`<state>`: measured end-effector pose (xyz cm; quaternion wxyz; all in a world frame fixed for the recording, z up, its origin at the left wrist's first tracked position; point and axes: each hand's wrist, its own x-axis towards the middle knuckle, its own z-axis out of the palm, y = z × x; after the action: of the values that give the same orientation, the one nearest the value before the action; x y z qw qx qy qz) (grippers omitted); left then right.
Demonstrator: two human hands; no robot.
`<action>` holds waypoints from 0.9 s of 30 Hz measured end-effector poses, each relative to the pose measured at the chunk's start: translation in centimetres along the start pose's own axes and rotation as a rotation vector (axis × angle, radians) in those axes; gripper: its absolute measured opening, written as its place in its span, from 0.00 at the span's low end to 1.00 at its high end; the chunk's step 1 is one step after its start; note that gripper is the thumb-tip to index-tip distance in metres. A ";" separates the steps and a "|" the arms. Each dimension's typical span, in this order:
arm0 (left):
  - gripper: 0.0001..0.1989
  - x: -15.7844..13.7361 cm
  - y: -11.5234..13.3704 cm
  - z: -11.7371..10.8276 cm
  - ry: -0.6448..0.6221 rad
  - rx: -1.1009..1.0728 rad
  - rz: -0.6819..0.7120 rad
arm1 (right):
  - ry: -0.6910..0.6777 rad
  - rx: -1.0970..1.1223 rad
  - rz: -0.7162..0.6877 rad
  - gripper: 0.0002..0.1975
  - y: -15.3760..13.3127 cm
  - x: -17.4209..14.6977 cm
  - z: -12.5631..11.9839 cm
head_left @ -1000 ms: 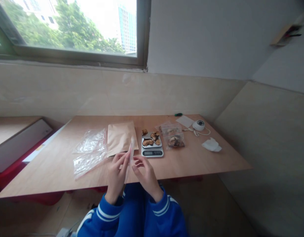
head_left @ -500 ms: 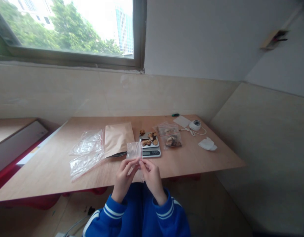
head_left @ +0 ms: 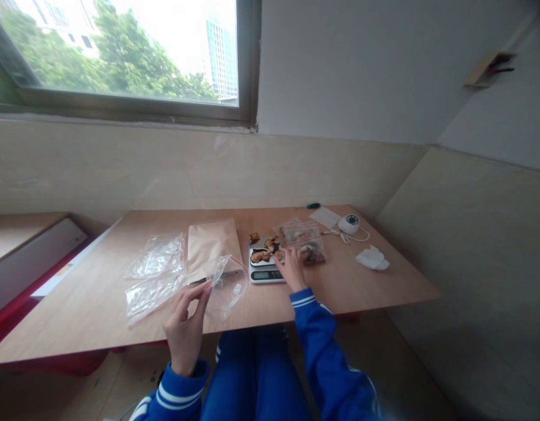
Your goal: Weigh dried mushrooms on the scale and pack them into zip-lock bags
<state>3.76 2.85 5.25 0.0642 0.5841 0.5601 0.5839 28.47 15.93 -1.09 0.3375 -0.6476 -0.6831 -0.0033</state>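
Note:
My left hand (head_left: pixel 186 321) pinches the rim of a clear zip-lock bag (head_left: pixel 228 301), whose mouth gapes to the right over the table. My right hand (head_left: pixel 293 269) is at the right side of a small digital kitchen scale (head_left: pixel 267 276), its fingertips closed around a dried mushroom slice (head_left: pixel 279 255) on the weighing plate. Several other dried mushroom slices (head_left: pixel 260 256) lie on that plate, one at its back left corner. My fingers partly hide the slice and the plate's right edge. The digits on the display are too small to read.
Flat clear bags (head_left: pixel 153 292) lie left of a brown paper pouch (head_left: pixel 213 242). A dark-bladed knife (head_left: pixel 197 282) shows partly beneath the held bag. Filled zip-lock bags (head_left: pixel 312 248) lie right of the scale, near a white camera (head_left: pixel 349 223) with its cable, crumpled white tissue (head_left: pixel 373 258) and a green-handled screwdriver (head_left: pixel 314 206).
My hands have parted. The left moved left with the bag, which now hangs open; the right let go of the bag and moved right and forward to the slices on the scale.

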 end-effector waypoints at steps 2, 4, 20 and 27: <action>0.06 -0.2 -0.1 0.0 -0.007 -0.002 -0.005 | -0.027 -0.073 -0.009 0.09 0.5 0.1 0.8; 0.06 -0.3 -0.1 -0.1 -0.009 -0.003 -0.015 | -0.019 -0.087 -0.009 0.08 1.1 -0.2 1.1; 0.06 -0.4 -0.6 0.0 -0.029 -0.050 -0.012 | -0.027 0.234 -0.041 0.07 4.1 -0.5 1.1; 0.07 -0.5 -0.8 -0.2 -0.022 -0.055 -0.034 | -0.025 0.375 0.179 0.14 8.3 -5.1 -0.6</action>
<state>3.25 2.68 4.45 0.0962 0.5790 0.5530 0.5913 35.81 12.51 -6.59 0.4428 -0.6314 -0.6157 0.1618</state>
